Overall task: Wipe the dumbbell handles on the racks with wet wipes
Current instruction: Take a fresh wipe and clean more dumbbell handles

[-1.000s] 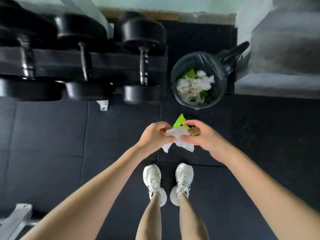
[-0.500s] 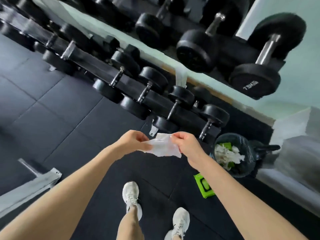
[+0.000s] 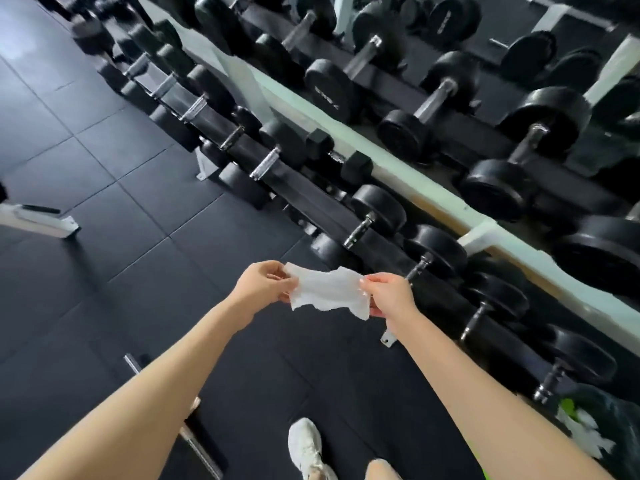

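A white wet wipe (image 3: 329, 292) is stretched out between my two hands in the middle of the view. My left hand (image 3: 263, 284) pinches its left edge and my right hand (image 3: 389, 296) pinches its right edge. Beyond them a low black rack (image 3: 311, 199) runs diagonally from upper left to lower right, carrying several black dumbbells with metal handles. The nearest handle (image 3: 417, 266) lies just past my right hand, apart from it. A higher rack (image 3: 491, 140) with larger dumbbells sits behind.
A bin (image 3: 602, 420) lined with a black bag and holding used white wipes stands at the lower right. White bench legs (image 3: 38, 220) jut in at the left, and a metal bar (image 3: 194, 434) lies on the black rubber floor. My white shoe (image 3: 306, 448) is below.
My view swung up from the bin and floor to the racks. The wipe went from bunched between my hands to spread wide. The green wipe packet has left the view.
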